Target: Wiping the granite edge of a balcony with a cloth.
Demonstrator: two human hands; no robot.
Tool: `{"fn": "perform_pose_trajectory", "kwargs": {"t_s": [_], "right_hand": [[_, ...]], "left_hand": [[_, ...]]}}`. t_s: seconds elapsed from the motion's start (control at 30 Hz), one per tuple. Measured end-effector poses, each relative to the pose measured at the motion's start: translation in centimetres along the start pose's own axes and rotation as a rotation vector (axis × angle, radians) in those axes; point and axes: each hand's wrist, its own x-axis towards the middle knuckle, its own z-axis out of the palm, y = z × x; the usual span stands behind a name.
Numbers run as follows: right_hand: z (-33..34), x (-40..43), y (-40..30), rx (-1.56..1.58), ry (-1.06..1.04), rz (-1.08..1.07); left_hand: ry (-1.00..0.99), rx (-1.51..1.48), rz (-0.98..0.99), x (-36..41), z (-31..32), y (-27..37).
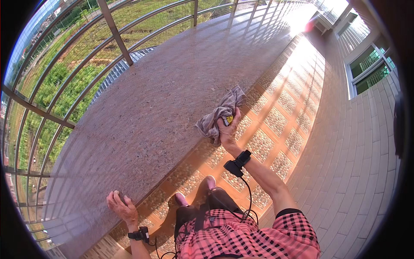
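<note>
A crumpled grey-brown cloth is bunched in my right hand at the near edge of a speckled stone ledge. Between thumb and fingers, a small yellow and white patch shows, and I cannot tell whether it belongs to the cloth or to a separate thing. My left hand rests at the ledge's edge at lower left, fingers apart and somewhat curled, with nothing seen in it. Both wrists carry black strapped devices with cables.
Metal railings with mesh run along the ledge's far side. Below the ledge, the floor has pebble panels between orange tiles. A tiled wall with a window stands at right. Strong sunlight glares at the top right.
</note>
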Motion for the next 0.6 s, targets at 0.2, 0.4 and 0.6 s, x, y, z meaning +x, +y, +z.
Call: {"fn": "perform_pose_trajectory", "kwargs": {"t_s": [0.2, 0.4, 0.6], "right_hand": [[1.2, -5.1, -2.0, -0.187, -0.160, -0.051], [0.8, -8.9, -2.4, -0.260, -0.342, -0.063], [1.2, -10.9, -3.7, -0.272, -0.500, -0.109]], "left_hand": [[-0.026, -0.023, -0.044, -0.1, 0.3, 0.3], [0.027, -0.044, -0.005, 0.2, 1.1, 1.3], [0.056, -0.086, -0.001, 0.2, 1.3, 1.7]]}}
